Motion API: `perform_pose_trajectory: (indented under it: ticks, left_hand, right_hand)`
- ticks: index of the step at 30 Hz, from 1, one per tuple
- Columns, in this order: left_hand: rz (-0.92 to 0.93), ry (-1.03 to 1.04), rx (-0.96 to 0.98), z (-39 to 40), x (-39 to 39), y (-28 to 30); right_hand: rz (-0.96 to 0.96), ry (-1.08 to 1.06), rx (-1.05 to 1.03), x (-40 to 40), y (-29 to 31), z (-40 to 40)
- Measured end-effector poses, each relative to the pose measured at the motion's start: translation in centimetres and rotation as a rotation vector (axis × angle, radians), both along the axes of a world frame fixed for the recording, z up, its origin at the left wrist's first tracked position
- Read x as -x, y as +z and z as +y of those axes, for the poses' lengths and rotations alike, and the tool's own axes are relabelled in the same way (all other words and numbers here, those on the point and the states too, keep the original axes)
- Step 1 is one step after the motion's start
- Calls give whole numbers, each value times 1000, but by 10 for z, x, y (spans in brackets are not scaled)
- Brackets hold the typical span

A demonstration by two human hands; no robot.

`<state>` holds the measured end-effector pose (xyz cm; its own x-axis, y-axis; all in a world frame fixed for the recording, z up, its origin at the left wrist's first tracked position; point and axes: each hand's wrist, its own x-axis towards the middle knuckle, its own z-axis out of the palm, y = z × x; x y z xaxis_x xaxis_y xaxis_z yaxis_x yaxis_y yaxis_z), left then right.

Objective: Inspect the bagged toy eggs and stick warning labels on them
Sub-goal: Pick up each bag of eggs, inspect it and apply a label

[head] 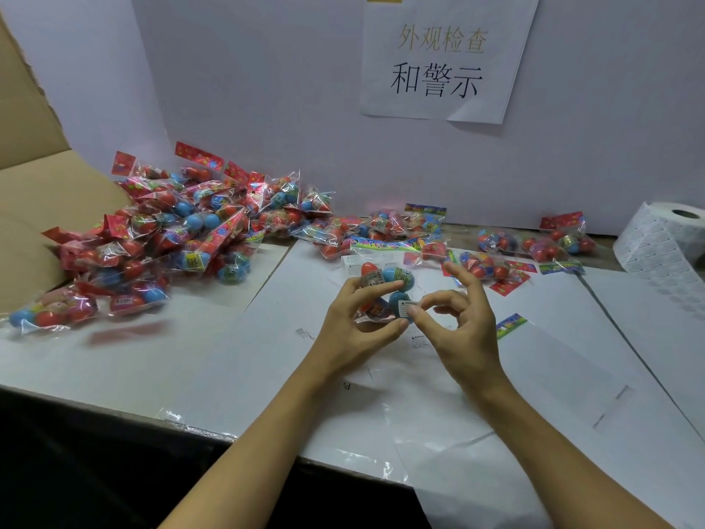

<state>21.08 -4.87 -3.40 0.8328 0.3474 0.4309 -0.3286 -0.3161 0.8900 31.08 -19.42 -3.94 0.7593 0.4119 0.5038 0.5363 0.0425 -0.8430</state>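
My left hand [356, 322] grips a clear plastic bag of red and blue toy eggs [385, 292] just above the white paper-covered table [267, 368]. My right hand [454, 326] presses a small white warning label [406, 308] onto it with thumb and forefinger (other fingers spread). Behind, a heap of bagged eggs [171, 238] and a white label roll [665, 242].

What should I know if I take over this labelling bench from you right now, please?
Left hand: grips the current bag of eggs above the table.
Right hand: forefinger and thumb press a warning label onto that bag; it looks nearly stuck down.
Pile of bags: at the left, spilling from the cardboard box; whether these carry labels cannot be told.
More bags lie along the back and right.
Label roll: far right.
Left: finish this label, set the bag aside, carry on through the bags.
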Motion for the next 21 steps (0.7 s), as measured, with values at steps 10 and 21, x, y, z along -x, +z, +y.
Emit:
perform_pose_trajectory:
  ticks: [10, 21]
  left_hand:
    - [1, 1, -19, -2, -1, -1]
    - [-11, 43, -66, 0, -5, -2]
  right_hand:
    - [-13, -5, 3, 1, 0, 0]
    - [-10, -17, 12, 1, 0, 1]
